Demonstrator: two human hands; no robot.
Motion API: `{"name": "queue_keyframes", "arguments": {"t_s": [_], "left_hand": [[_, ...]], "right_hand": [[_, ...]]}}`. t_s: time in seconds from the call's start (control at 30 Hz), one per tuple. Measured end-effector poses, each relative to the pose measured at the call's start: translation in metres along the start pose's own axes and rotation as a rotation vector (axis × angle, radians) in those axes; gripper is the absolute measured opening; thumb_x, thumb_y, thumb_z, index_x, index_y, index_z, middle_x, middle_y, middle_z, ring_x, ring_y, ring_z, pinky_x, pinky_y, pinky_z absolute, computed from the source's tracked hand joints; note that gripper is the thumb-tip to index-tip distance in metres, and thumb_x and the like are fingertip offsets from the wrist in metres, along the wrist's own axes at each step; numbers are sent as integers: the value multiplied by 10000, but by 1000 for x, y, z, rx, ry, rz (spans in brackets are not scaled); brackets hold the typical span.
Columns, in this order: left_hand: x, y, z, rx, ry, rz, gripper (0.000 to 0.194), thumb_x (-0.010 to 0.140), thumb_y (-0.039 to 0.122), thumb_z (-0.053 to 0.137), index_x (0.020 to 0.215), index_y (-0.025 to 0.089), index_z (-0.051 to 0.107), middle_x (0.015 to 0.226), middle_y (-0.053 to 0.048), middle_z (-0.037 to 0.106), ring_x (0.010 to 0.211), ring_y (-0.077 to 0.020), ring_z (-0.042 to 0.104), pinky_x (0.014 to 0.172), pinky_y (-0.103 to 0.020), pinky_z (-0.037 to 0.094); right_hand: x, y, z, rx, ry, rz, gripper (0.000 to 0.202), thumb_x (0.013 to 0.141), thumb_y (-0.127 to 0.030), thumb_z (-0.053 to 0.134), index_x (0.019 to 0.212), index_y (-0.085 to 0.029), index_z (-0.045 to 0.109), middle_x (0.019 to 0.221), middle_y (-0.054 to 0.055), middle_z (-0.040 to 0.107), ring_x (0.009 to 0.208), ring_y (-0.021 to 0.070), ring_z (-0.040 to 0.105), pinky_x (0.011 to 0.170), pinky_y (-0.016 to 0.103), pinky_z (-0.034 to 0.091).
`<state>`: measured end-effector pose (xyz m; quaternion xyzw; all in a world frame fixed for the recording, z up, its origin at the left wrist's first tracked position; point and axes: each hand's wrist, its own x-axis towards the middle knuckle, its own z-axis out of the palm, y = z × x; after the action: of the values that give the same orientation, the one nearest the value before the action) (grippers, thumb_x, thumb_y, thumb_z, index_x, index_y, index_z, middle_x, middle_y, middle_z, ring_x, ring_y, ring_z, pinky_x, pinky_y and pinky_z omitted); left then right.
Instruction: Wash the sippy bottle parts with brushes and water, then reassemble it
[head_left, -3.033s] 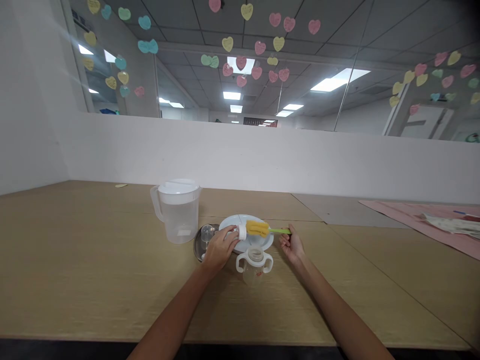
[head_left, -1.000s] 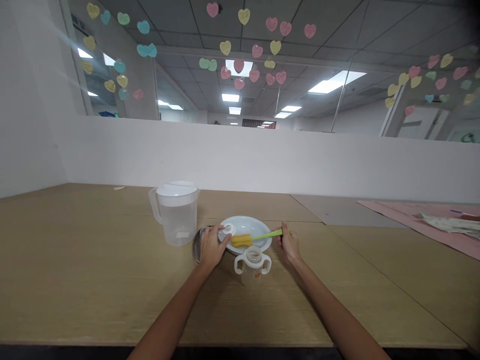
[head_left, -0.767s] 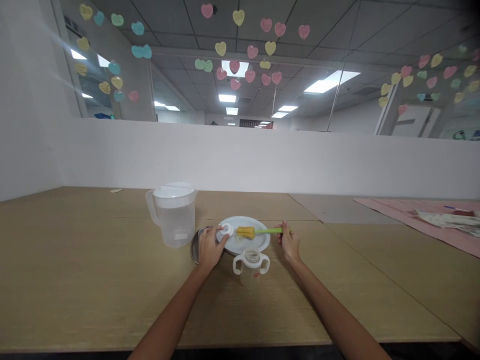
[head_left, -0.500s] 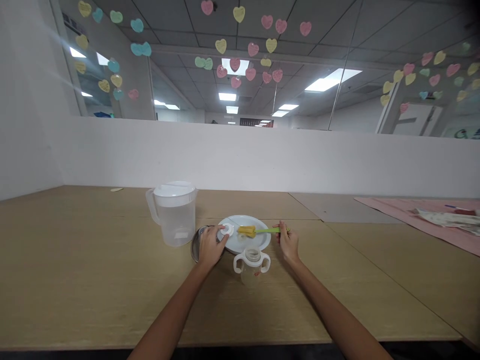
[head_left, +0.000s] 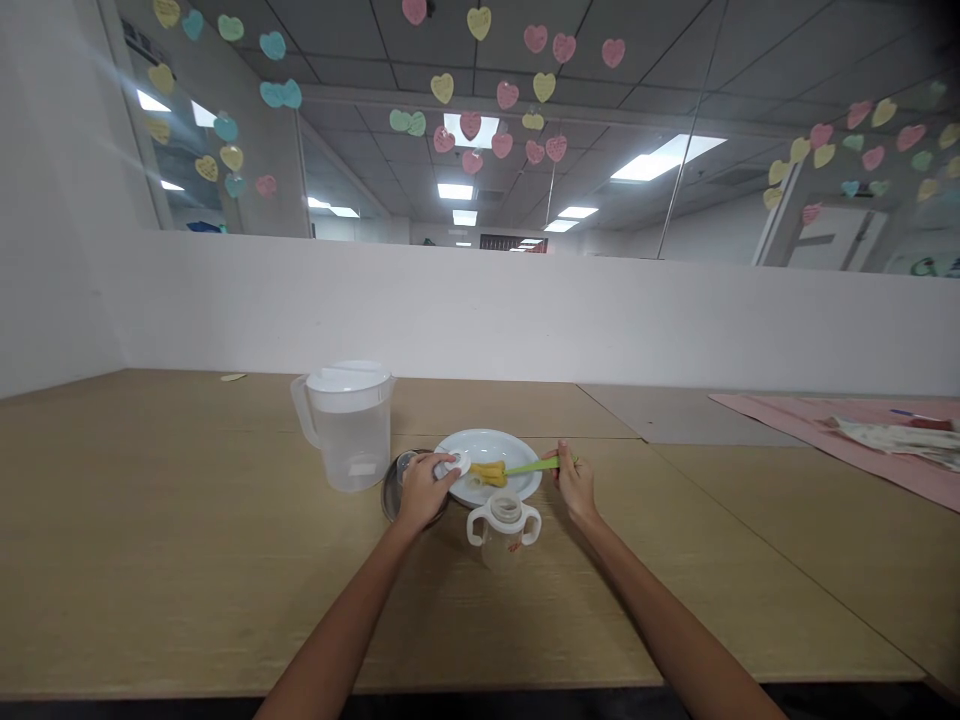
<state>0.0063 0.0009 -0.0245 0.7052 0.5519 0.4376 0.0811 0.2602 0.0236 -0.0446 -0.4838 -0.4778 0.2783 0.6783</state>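
My left hand (head_left: 422, 490) pinches a white bottle collar (head_left: 454, 463) above the left side of a white plate (head_left: 527, 488). Fingers closed, my right hand (head_left: 576, 485) grips the green handle of a bottle brush (head_left: 534, 466). Its yellow sponge head (head_left: 489, 474) points left and reaches close to the collar; whether it goes inside I cannot tell. In front of the plate stands a clear baby bottle (head_left: 504, 530), uncapped, with white handles on both sides. A round metal dish (head_left: 389, 497) lies partly hidden under my left hand, with a clear piece (head_left: 406, 464) in it.
A lidded plastic pitcher (head_left: 351, 430) of clear liquid stands left of the plate. At the far right a pink cloth (head_left: 757, 410) carries some items. A small pale flat piece (head_left: 233, 377) lies near the wall (head_left: 480, 315).
The collar has tilted in my left hand to face the brush. The brush head has moved slightly left and down, its handle now more slanted.
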Motion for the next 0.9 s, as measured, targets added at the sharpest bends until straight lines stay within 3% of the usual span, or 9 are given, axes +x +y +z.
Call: {"name": "queue_keyframes", "arguments": {"t_s": [0.17,0.47,0.77,0.9], "left_hand": [[-3,8,-4,85,-29,-28,230,780,307,573,976,229,664,1060,-32,653,1086,-218,508,954,-379,358],[-6,8,-6,335,-22,165,257,864,314,433,955,197,643,1011,-67,659,1081,-245,493,918,-393,338],[-6,4,-3,325,-36,182,239,864,271,425,949,189,633,1032,-56,652,1069,-232,491,930,-396,335],[-6,0,1,287,-27,165,241,860,274,434,827,195,659,1133,-55,606,1085,-221,477,933,-400,343]], "right_hand": [[0,0,0,40,5,49,595,715,-695,461,567,-137,606,380,-34,415,354,82,349,372,225,244],[-2,1,2,76,10,79,581,706,-691,478,549,-142,580,369,-44,392,340,74,329,357,223,231],[0,6,0,37,54,44,593,712,-700,458,576,-139,588,358,-50,380,339,77,324,358,225,227],[1,8,0,15,53,12,611,713,-714,437,578,-138,587,362,-48,386,341,79,326,362,226,232]]}}
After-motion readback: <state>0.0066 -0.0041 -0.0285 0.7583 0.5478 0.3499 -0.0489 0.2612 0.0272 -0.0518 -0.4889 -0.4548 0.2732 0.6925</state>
